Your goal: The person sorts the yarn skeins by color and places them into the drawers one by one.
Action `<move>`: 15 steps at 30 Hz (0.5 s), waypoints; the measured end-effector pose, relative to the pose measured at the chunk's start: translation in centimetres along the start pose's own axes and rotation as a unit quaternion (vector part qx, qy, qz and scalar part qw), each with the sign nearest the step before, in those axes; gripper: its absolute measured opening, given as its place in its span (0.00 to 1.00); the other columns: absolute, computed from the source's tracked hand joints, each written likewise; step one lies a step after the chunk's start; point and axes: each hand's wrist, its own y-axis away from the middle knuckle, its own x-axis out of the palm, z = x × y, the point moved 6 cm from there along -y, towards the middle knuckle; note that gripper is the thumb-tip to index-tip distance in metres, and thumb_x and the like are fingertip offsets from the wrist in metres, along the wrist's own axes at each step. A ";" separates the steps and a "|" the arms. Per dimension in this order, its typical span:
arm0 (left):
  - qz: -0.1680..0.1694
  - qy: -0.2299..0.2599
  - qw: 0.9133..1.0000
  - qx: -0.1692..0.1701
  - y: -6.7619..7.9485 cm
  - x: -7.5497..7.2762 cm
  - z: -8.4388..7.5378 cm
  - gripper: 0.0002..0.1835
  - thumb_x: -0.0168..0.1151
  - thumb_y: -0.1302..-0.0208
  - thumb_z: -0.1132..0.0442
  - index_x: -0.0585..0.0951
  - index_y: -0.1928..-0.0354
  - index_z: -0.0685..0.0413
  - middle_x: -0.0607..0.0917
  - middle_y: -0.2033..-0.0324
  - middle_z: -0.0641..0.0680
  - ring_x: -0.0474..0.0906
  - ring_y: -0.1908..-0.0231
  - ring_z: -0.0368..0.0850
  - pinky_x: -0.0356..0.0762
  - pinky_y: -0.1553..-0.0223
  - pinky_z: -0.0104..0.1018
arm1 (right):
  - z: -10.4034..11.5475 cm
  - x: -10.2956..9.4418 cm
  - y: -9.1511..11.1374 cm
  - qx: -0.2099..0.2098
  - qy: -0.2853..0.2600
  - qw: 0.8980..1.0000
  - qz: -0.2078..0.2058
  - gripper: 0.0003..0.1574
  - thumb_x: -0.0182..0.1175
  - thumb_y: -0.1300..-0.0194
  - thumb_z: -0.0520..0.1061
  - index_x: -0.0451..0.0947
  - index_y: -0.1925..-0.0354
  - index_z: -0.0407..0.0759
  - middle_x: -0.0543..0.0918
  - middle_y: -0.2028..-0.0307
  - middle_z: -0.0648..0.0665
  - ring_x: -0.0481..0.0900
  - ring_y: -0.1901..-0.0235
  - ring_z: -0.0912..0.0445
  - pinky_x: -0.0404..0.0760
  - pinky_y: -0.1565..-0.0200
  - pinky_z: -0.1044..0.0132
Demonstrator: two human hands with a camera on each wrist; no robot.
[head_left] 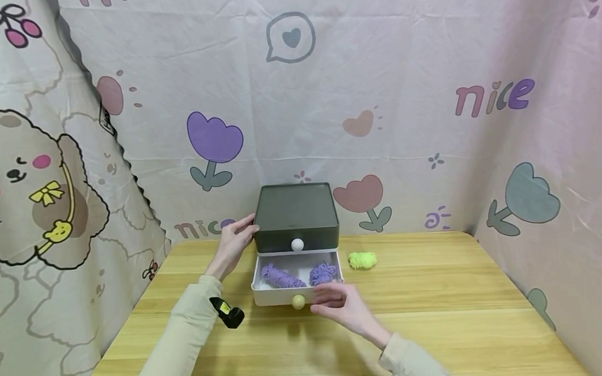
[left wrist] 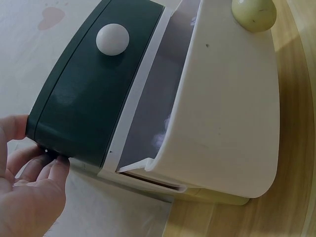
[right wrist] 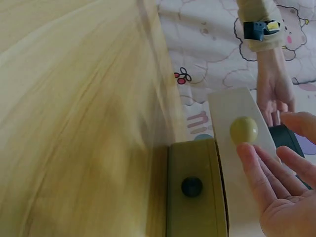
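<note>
A small drawer box with a dark green top section (head_left: 295, 211) stands on the table. Its white middle drawer (left wrist: 232, 98) is pulled out, with a yellowish-green knob (right wrist: 244, 130) on the front. Two purple yarn bundles lie inside, one long bundle (head_left: 281, 276) at left and one rounder bundle (head_left: 323, 273) at right. My left hand (left wrist: 29, 182) holds the box at its upper left side, digits against the edge and side wall. At the drawer front, my right hand (head_left: 344, 310) has its fingers loosely extended, fingertips close by the knob in the right wrist view.
A neon-yellow yarn bundle (head_left: 362, 259) lies on the wooden table (head_left: 439, 300), right of the box. The top drawer, with a white knob (head_left: 297, 245), is closed, as is the olive bottom drawer (right wrist: 192, 163). A printed curtain (head_left: 297, 108) hangs behind and at both sides.
</note>
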 end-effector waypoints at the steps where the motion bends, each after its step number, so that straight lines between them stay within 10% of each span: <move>1: 0.000 0.000 1.000 0.000 0.0 0.0 0.0 0.30 0.50 0.25 0.69 0.59 0.25 0.67 0.54 0.22 0.63 0.54 0.23 0.58 0.53 0.22 0.51 | -0.1 0.2 0.0 -0.005 0.002 1.000 0.003 0.27 0.68 0.37 0.39 0.77 0.42 0.28 0.86 0.52 0.26 0.88 0.57 0.63 0.86 0.52 0.72; 9: 0.001 0.005 1.000 -0.002 0.0 0.0 -0.1 0.30 0.50 0.25 0.69 0.59 0.24 0.66 0.54 0.22 0.64 0.53 0.23 0.57 0.53 0.22 0.51 | -1.0 1.6 -0.6 -0.017 -0.012 0.999 0.024 0.28 0.68 0.36 0.39 0.76 0.40 0.28 0.84 0.48 0.26 0.86 0.51 0.36 0.85 0.50 0.70; 15: 0.002 0.005 1.000 -0.004 0.0 0.0 0.0 0.30 0.50 0.25 0.69 0.59 0.24 0.66 0.54 0.21 0.63 0.53 0.23 0.57 0.53 0.22 0.51 | -1.5 2.3 -0.7 -0.017 -0.021 1.000 -0.001 0.28 0.68 0.37 0.37 0.76 0.41 0.26 0.84 0.48 0.25 0.89 0.55 0.56 0.86 0.51 0.70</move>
